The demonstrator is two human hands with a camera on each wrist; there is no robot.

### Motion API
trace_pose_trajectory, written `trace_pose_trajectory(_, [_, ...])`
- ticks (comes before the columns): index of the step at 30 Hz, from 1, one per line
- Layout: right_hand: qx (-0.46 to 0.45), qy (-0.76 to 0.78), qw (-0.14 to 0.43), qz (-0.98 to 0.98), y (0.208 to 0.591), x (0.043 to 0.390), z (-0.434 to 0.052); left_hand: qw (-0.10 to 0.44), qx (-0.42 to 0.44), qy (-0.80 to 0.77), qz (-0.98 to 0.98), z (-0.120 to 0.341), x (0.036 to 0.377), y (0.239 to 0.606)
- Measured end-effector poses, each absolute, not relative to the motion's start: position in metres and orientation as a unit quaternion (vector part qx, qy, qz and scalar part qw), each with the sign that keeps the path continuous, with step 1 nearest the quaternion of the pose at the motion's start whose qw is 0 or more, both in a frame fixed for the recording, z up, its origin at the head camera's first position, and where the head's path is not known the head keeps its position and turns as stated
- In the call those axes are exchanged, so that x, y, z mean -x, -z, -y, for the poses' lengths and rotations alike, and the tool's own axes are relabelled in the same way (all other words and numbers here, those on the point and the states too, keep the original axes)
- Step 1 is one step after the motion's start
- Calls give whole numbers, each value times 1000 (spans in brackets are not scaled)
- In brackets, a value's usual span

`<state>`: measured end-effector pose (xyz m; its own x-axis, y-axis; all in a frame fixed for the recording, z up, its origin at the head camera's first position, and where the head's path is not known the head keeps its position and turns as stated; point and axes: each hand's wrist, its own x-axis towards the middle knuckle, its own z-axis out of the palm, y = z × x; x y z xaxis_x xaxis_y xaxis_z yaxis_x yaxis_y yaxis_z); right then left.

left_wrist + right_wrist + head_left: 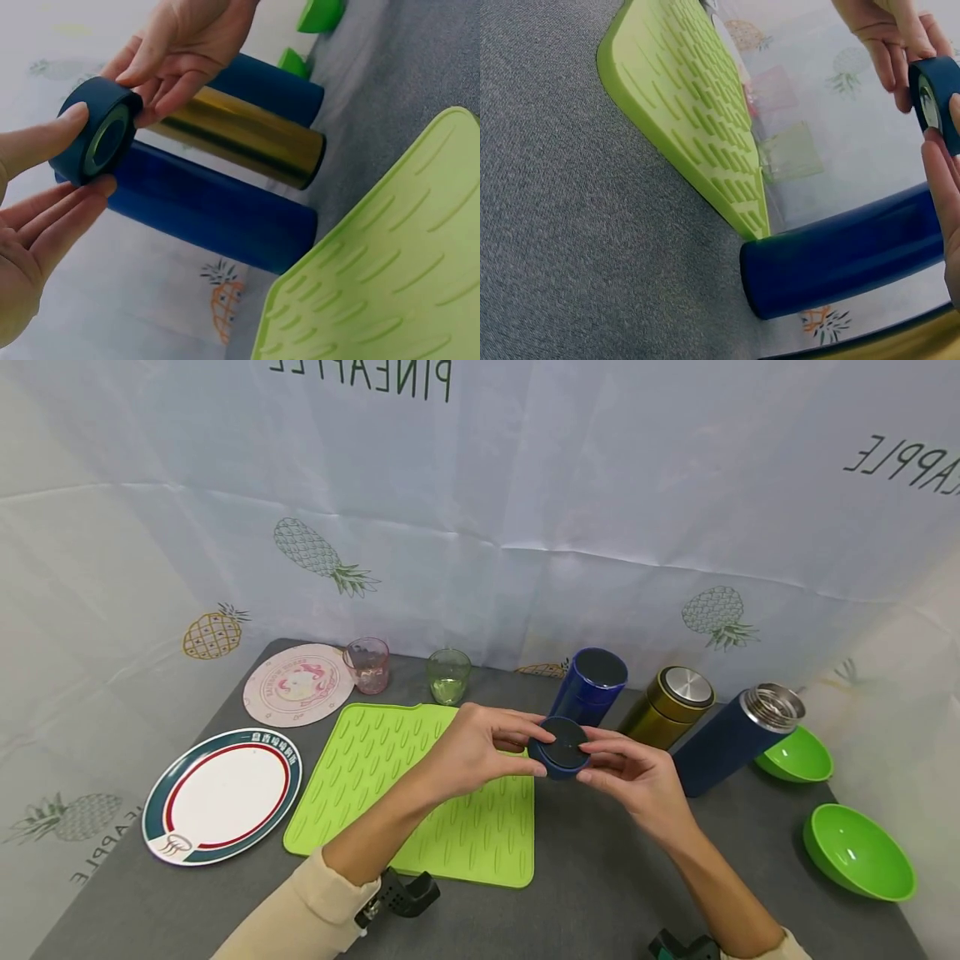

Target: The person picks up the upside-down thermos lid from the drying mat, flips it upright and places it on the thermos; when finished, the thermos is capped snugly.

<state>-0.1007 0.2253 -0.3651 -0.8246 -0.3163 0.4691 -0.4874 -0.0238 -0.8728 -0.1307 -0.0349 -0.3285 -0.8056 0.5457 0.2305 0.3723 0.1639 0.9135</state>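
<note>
1. Centrally, we see a dark blue lid (561,747) held in the air above the grey table (600,877), just off the 3 o'clock edge of the green ridged mat (420,793).
2. Our left hand (480,752) pinches the lid from its 9 o'clock side, thumb on the rim and fingers curled beneath it.
3. Our right hand (637,777) pinches the same lid from 3 o'clock, fingertips on its rim; the left wrist view shows the lid's hollow underside (97,135) between both hands.
4. At 12 o'clock from the lid stands a blue flask (588,687) with a dark top, just behind the hands.
5. At 2 o'clock stands a gold flask (667,706) with a silver cap, close beside the blue one.
6. At 3 o'clock a navy flask (731,739) stands open, its steel mouth bare.
7. Farther out at 3 and 4 o'clock sit two green bowls (858,852), apart from each other.
8. At 10 o'clock we find a green glass (448,677) and a pink glass (367,665), the pink one touching a round pink coaster (296,685).
9. At 9 o'clock, beyond the mat, lies a white plate (221,795) with red and teal rings.
</note>
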Motion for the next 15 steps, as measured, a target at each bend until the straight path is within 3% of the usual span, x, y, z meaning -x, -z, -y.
trace_pose_trajectory(15, [-294, -633, 92, 710, 369, 102, -223, 30, -326, -508, -797, 24, 130, 335])
